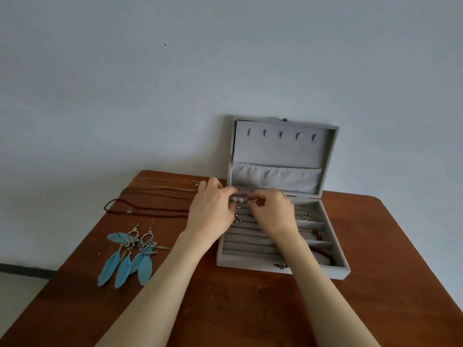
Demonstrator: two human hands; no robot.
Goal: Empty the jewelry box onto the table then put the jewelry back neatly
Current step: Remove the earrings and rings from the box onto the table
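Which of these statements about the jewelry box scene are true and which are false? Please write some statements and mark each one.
1. The lid of the grey jewelry box stands open. True.
2. The blue feather earrings lie inside the box. False: they lie on the wooden table, left of the box.
3. Both the left hand and the right hand are over the far rows of the box. True.
4. The hooks inside the lid hold necklaces. False: the hooks are bare; the necklaces lie on the table, left of the box.
5. Dark red beads lie in the right side of the box. True.
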